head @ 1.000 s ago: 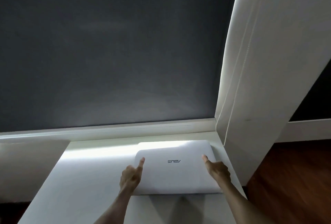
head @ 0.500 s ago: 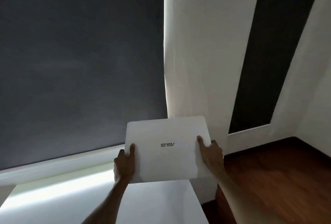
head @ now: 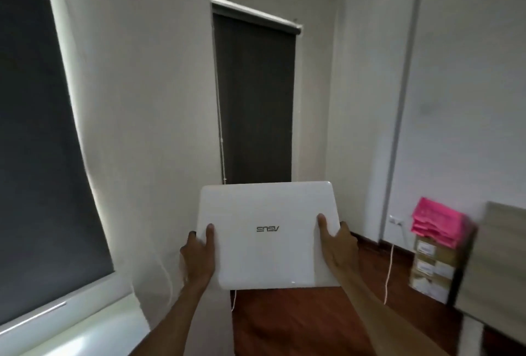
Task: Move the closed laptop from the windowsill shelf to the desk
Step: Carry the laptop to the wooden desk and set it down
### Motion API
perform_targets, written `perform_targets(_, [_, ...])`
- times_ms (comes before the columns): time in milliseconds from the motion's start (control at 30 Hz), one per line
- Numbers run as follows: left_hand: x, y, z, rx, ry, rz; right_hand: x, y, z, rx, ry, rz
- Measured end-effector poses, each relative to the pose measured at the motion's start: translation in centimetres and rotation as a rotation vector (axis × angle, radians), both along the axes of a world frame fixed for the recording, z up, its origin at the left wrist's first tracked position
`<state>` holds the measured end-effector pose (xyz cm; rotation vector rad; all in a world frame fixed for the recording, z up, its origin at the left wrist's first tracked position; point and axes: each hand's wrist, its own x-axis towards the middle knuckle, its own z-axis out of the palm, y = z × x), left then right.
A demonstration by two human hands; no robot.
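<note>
I hold the closed white laptop [head: 267,234] in the air in front of me, lid up, its logo upside down to me. My left hand [head: 197,259] grips its left edge, thumb on the lid. My right hand [head: 337,246] grips its right edge the same way. The laptop is clear of the white windowsill shelf [head: 71,330], which lies at the lower left. A light wooden surface [head: 495,264], blurred, shows at the right edge; I cannot tell whether it is the desk.
A dark roller blind [head: 34,142] covers the window at left, and a narrower one [head: 254,99] hangs straight ahead. Stacked cardboard boxes [head: 432,266] topped with pink packets [head: 437,223] stand at right. A white cord [head: 389,270] hangs over the reddish wood floor [head: 299,324].
The laptop has been lifted off the windowsill shelf and carried to the right in both hands. My view has swung right, from the window to the room's corner and the boxes.
</note>
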<state>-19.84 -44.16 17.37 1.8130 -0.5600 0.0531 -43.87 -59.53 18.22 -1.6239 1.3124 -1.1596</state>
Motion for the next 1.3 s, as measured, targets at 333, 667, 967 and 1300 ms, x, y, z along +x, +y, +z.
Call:
perform_targets(333, [-15.6,-14.9,-1.0,0.084,-0.044,-0.5,-19.6,-3.5,-1.2,0.018,0.066,-0.522])
perform_targets(667, [-24.7,-23.7,-3.8,0.178,-0.066,-0.771,-28.8,-3.5,-4.1,0.062,0.1,-0.827])
perform_targets(967, [-30.2,-28.4,-6.5,0.139,-0.019,-0.906,-33.0,-4.8,-7.0,0.127,0.071,-0.94])
perform_targets(1300, [-37.5,-40.8,-10.9,0.272,-0.098,-0.972,-41.0,-15.5,-11.4,0.223,0.069,-0.954])
